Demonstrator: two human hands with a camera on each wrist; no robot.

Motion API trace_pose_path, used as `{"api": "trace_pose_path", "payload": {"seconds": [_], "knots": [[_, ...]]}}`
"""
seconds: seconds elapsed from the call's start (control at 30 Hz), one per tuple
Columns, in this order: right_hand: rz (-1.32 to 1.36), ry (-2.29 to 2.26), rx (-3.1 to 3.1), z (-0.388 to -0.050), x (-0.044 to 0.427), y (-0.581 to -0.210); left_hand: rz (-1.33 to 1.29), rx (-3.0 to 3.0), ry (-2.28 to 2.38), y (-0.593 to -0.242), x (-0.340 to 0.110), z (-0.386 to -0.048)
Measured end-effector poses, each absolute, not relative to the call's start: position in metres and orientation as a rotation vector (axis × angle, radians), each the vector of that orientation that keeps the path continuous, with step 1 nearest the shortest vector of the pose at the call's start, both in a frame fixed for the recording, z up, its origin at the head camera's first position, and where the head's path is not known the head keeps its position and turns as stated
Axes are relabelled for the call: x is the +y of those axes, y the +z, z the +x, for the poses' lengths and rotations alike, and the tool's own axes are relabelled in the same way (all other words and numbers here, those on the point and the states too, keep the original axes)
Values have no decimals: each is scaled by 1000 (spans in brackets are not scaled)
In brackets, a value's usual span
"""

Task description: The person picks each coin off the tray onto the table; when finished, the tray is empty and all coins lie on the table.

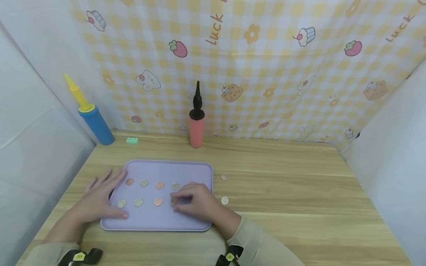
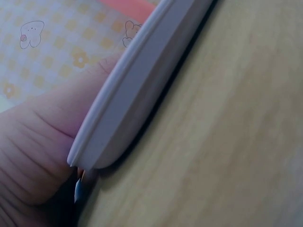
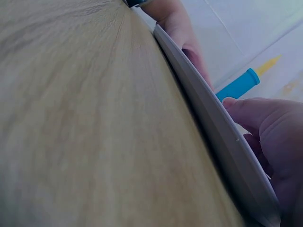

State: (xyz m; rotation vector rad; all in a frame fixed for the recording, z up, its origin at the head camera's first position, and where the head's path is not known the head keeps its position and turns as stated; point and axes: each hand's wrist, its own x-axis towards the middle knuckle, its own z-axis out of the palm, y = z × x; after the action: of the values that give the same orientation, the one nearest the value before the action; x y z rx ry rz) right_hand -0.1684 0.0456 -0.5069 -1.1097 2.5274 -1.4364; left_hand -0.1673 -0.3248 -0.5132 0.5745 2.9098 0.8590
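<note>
A lilac tray (image 1: 146, 222) lies on the table with several copper and silver coins in two rows. My right hand (image 1: 199, 202) is over the tray's right part. Its thumb and fingertips pinch a coin (image 1: 174, 201) at the right end of the front row, low over the tray. A silver-coloured coin (image 1: 175, 186) lies just behind it. At the tray's left edge, my left hand (image 1: 100, 199) rests with fingers spread and thumb reaching over the rim. In the right wrist view, the tray's side (image 3: 227, 142) hides the coins.
Right of the tray lie a copper coin (image 1: 224, 177) and a silver coin (image 1: 224, 200). Behind it stands a pink hand pump (image 1: 196, 131) with a black top. A blue pump (image 1: 97, 125) with a yellow nozzle and a green toy brick (image 1: 132, 140) are at the back left.
</note>
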Motion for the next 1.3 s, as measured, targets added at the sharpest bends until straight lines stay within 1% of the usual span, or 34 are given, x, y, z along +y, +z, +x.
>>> {"api": "trace_pose_path", "payload": {"seconds": [0.17,0.37,0.7,0.87,1.03,1.3], "knots": [[-1131,-1388,2545,-168,46,-507,576,2913,841,-513,-326,-168],[-1265,-1311,2650,-168,47,-511,563,2915,841,-514,-326,-167],[-1407,-1569,2855,-167,53,-519,586,2933,856,-514,-328,-165],[-1454,-1576,2900,-171,64,-522,596,2928,869,-515,-327,-166],[-1364,-1518,2952,-175,88,-525,605,2926,883,-514,-327,-166],[-939,-1480,3055,-183,138,-523,619,2924,897,-512,-327,-167]]}}
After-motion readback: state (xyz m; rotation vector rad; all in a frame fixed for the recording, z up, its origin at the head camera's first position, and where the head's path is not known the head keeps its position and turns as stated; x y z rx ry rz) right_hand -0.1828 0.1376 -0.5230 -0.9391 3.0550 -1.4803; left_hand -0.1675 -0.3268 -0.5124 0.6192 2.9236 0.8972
